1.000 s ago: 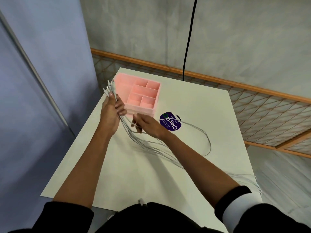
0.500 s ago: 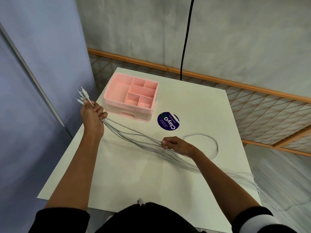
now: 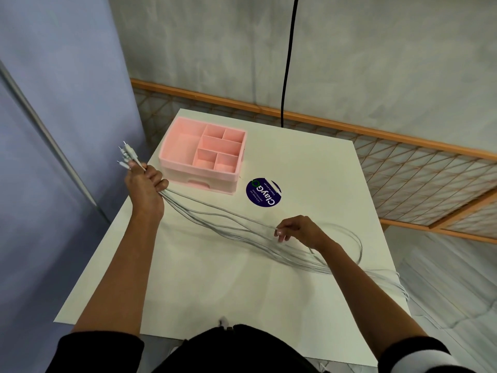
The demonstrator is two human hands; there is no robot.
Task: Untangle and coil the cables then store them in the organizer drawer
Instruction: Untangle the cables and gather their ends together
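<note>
Early stage. The right hand (image 3: 298, 230) pinches one strand of the cables (image 3: 228, 224), which trail loose across the desk (image 3: 188, 278) and off its right edge. The left hand (image 3: 145, 189) grips their plug ends, fingers curled round them. Nothing is coiled, and the organizer (image 3: 204, 157) beyond holds nothing.

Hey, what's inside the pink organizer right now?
The pink organizer shows only bare pink compartment floors on top, no cables. Its lower drawer is closed, so the inside is hidden.

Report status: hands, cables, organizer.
Left hand grips thin grey-white cables below their plugs. Right hand pinches them mid-length. Pink plastic organizer empty on top, its drawer closed; nothing blocking.
</note>
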